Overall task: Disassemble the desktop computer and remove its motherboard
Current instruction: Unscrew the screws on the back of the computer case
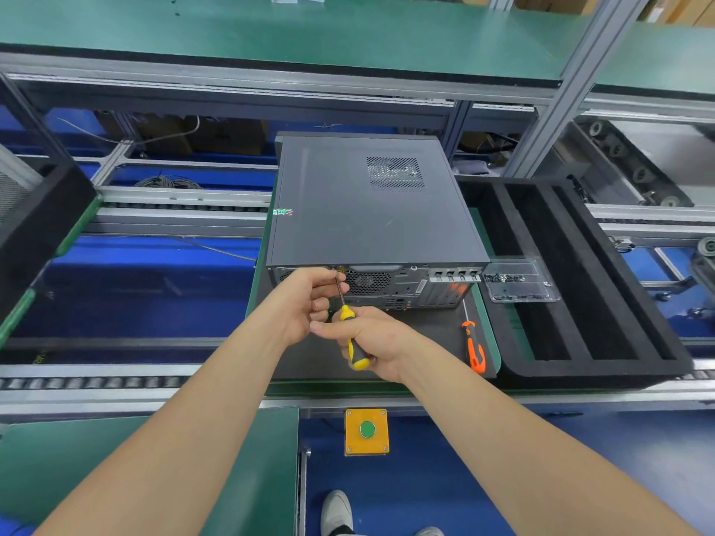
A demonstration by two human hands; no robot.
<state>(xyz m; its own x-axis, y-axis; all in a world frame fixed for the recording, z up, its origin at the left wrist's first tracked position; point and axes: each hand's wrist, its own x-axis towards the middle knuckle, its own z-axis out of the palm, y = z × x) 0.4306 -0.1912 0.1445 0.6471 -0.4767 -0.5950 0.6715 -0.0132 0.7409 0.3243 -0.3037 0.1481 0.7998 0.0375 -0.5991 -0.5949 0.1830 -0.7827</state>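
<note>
Now the right hand (375, 338) is gripping the screwdriver (345, 313), its shaft pointing far toward the rear panel (387, 282) of the computer (371, 210) on the counter (425, 338). The left hand (305, 299) is pinching the shaft with its fingers (329, 279).

Bright, even light from above fills the scene, with soft, faint shadows. A dull sheen lies on the lid of the computer case (371, 210). The centre, around the screwdriver (345, 313), is sharp; the wide lens bows the conveyor rails (116, 400) toward the edges.
</note>
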